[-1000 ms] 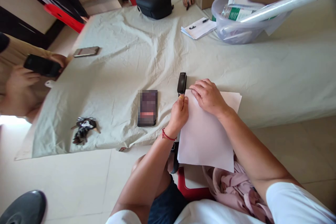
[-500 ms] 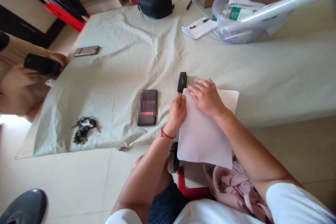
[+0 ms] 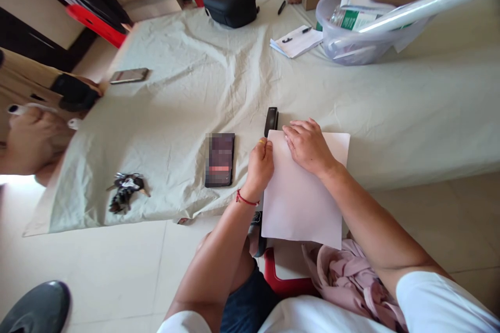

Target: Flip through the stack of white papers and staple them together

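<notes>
A stack of white paper sheets [image 3: 300,197] lies at the near edge of a cloth-covered table [image 3: 187,88] and hangs over the edge toward me. My left hand [image 3: 260,166] pinches the sheets' top left corner. My right hand [image 3: 308,145] rests flat on top of the sheets near that same corner, fingers spread. A black stapler [image 3: 271,120] lies on the cloth just beyond the corner, close to both hands. A dark phone [image 3: 219,159] lies left of my left hand.
A bunch of keys [image 3: 124,192] lies at the near left. Farther back are another phone [image 3: 128,75], a black case [image 3: 229,5], a notepad with pen [image 3: 297,40], a loose pen [image 3: 281,7] and a clear plastic tub [image 3: 351,36]. Another person's hands hold a phone [image 3: 74,92] at left.
The paper stack has slid slightly left and toward the table, squaring up under my hands. The person at left lowered their phone; the far person's hand drew back from the pen.
</notes>
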